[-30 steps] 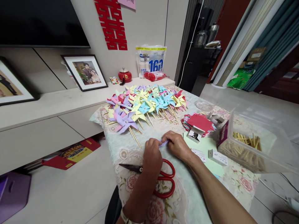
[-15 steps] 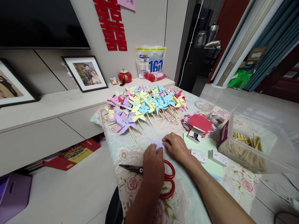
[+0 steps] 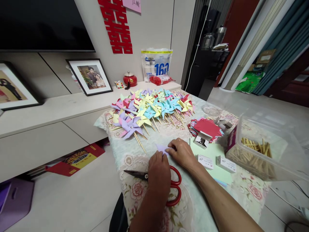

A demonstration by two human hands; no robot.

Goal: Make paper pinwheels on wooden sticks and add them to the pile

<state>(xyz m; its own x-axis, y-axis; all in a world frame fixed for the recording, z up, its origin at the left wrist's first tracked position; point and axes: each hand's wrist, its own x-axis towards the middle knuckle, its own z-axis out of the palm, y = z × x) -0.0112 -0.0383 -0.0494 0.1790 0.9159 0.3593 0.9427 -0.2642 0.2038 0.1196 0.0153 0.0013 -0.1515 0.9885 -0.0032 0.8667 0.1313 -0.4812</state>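
Observation:
On the cloth-covered table, a small piece of purple paper [image 3: 161, 148] lies between my two hands. My left hand [image 3: 159, 169] has its fingers closed on the paper's near edge. From the right, my right hand [image 3: 181, 152] pinches the same paper between thumb and fingers. Part of the paper is hidden under the fingertips. Beneath my left hand rests a pair of scissors [image 3: 179, 176], its red handles to the right and dark blades to the left. Beyond my hands, a pile of colourful paper pinwheels [image 3: 149, 111] on wooden sticks covers the far part of the table.
To the right are a stack of coloured paper [image 3: 207, 126], an open small box [image 3: 202, 140], two white boxes [image 3: 205, 161] on a pale green sheet [image 3: 218, 149], and a clear bin [image 3: 256, 166] of sticks. Behind stands a low cabinet [image 3: 55, 108] with framed photos.
Both hands stay nearly in place at the purple paper, with slight finger movement. More of the paper's left part shows. The whole view has shifted a little.

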